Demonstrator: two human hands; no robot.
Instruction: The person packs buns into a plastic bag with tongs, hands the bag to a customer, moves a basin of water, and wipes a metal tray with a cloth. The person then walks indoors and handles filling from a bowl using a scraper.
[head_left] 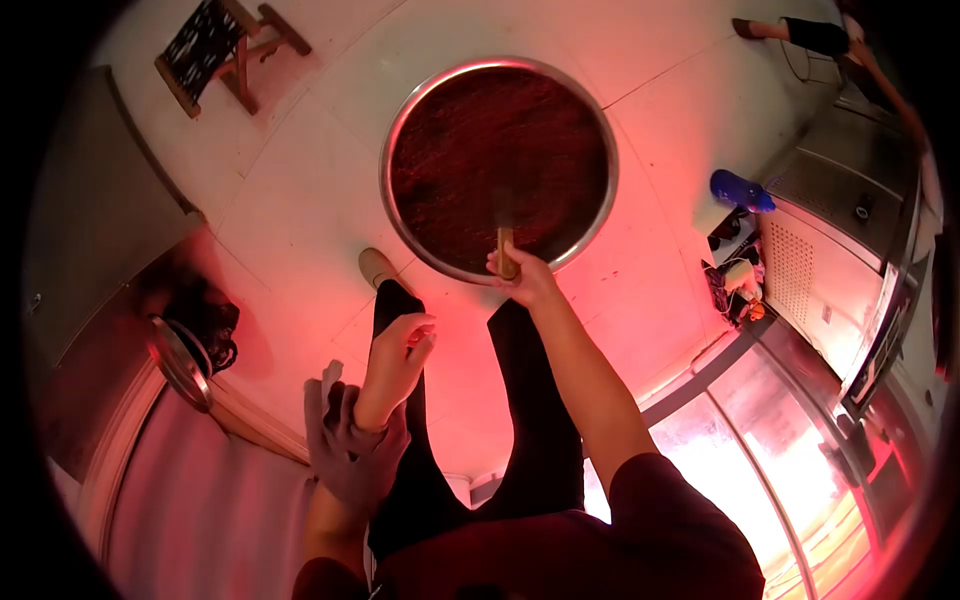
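A wide round steel pot [388,170] full of a dark red mass [490,150] stands on the floor in front of my legs. At its near rim, my right hand [525,278] grips the yellowish wooden handle of a tool [508,255]. The tool's far end is blurred against the red mass, so its kind does not show. My left hand [395,355] hovers near my left knee, fingers loosely bent and thumb apart, with nothing visible in it. A grey glove-like shape [355,440] lies over my left wrist and forearm; I cannot tell how it is attached.
A folding stool [225,55] stands at the far left. Along the right is a metal cabinet [825,250], with a blue bottle [740,190] beside it. At left, a round metal lid [180,365] leans near a dark bag [210,335]. Another person's leg [800,35] shows at top right.
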